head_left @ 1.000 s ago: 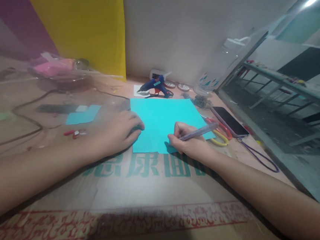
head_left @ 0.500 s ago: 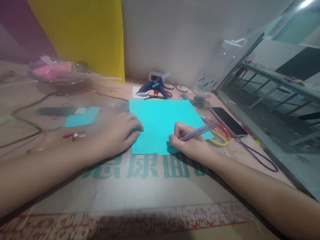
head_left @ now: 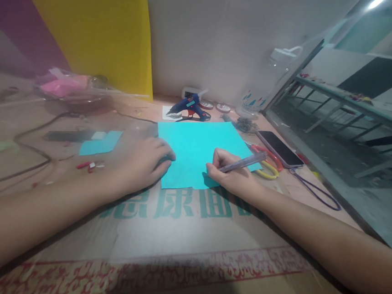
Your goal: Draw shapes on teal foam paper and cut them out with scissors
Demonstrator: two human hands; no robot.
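Note:
A turquoise sheet of paper (head_left: 196, 147) lies flat on the printed cardboard work surface (head_left: 160, 240). My left hand (head_left: 147, 158) rests at the sheet's left edge, fingers apart, thumb and fingertips on the paper, holding nothing. On the sheet's right part my right hand (head_left: 231, 170) is closed around a pen (head_left: 244, 162), whose rear end points up and to the right. The pen's tip is hidden behind my fingers. Scissors with red and yellow handles (head_left: 268, 170) lie just past the sheet's right corner, partly under it.
Behind the sheet lies a blue glue gun (head_left: 191, 104). To the right are a phone (head_left: 280, 149) with a strap and a clear bottle (head_left: 261, 84). At left are a turquoise scrap (head_left: 102, 144), a cable and a pink bundle (head_left: 64, 85). Yellow board (head_left: 99, 33) leans behind.
My right hand has shifted very slightly up and left, and the pen has tilted a little. My left hand and the sheet have stayed in place.

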